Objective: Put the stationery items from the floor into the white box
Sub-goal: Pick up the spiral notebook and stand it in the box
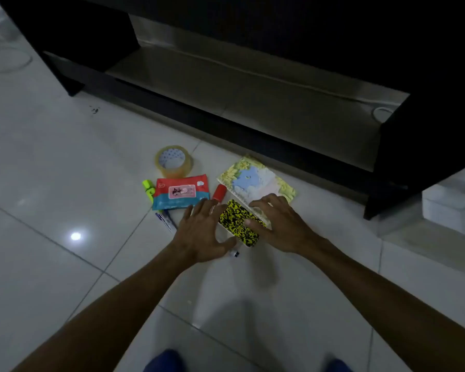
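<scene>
Several items lie on the white tiled floor. A yellow-and-black speckled flat case (pixel 238 223) sits between my hands. My left hand (pixel 203 232) is spread just left of it, thumb at its near end, over a small white-tipped marker (pixel 234 254). My right hand (pixel 278 224) rests fingers apart on its right side and on a floral notebook (pixel 255 181). Nearby are a red-capped stick (pixel 219 193), a red and blue wipes packet (pixel 181 193), a tape roll (pixel 173 161), a green highlighter (pixel 148 188) and a pen (pixel 165 220). No white box is in view.
A low black cabinet (pixel 226 122) with an open shelf runs across the back, right behind the items. A white block (pixel 451 205) stands at the right by the cabinet's foot. A cable (pixel 8 68) trails at the far left. My knees show at the bottom edge.
</scene>
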